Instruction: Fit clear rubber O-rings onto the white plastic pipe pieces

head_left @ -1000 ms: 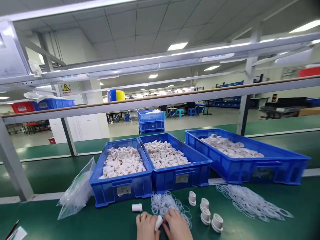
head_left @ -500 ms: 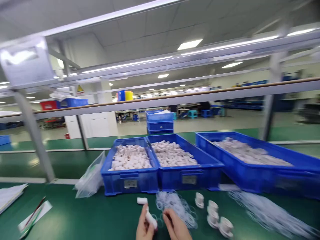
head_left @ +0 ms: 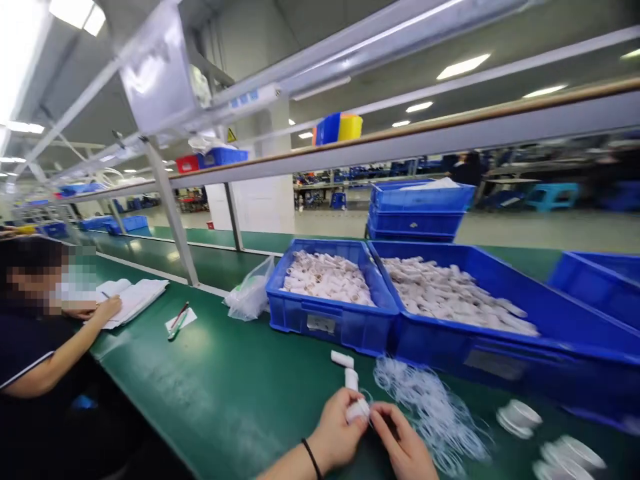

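Left hand (head_left: 339, 428) pinching white fitting (head_left: 357, 411) above table (head_left: 225, 393); another fitting (head_left: 343, 359) lying just beyond. Right hand (head_left: 395, 433) holding fingertips close together at fitting's end; cannot tell whether gripping ring. Clear rings (head_left: 433, 413) lying heaped beside, before blue bins (head_left: 350, 335).

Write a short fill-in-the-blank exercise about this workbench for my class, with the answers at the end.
1. The left hand holds a tube whose colour is ____.
2. A black band circles the person's ____ wrist.
3. In the picture, the pile of rings lies to the ____ of the left hand.
4. The tabletop is ____ in colour.

Answers: white; left; right; green.
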Demonstrator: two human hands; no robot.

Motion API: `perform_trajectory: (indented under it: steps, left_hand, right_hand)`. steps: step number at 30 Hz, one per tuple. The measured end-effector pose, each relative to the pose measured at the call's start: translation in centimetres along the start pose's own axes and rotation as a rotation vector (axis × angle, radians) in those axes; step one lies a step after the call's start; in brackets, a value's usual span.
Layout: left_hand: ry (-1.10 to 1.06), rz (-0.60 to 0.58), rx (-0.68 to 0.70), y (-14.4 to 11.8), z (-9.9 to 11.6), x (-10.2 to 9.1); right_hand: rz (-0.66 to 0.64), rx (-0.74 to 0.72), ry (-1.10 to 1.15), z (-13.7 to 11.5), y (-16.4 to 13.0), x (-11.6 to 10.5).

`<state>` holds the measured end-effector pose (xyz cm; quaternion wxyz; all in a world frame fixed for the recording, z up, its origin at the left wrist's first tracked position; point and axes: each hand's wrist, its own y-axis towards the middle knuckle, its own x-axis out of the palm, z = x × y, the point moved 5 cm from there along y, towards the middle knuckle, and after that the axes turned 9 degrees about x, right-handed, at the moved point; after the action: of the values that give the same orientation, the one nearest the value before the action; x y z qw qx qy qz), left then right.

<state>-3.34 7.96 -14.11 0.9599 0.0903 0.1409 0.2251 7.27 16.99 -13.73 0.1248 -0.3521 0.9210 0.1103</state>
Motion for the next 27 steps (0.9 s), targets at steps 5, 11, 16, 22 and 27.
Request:
perform_trajectory:
  steps: [5, 11, 16, 22, 27]
  left_hand:
    - [0.046, -0.03, 0.067, -0.5, 1.4, -0.9]
    - [0.1, -0.1, 0.072, -0.8, 1.8, -0.8]
    - [0.193, -0.294, 0.232, -1.1, 3.3, -0.8]
    - [-0.17, -0.055, 0.168, -1.4, 3.2, -0.8]
    - [-0.483, 0.116, -0.071, -1.4, 0.8, 0.2]
  right_hand:
    - [0.047, 0.018, -0.004, -1.1, -0.7, 0.4]
    - [0.03, 0.039, 0.024, -0.8, -0.8, 0.7]
    - [-0.116, 0.132, 0.157, -1.0, -0.7, 0.8]
    - [-0.264, 0.46, 0.734, -1.6, -1.6, 2.5]
    - [-0.217, 0.404, 0.793, -1.7, -1.7, 3.7]
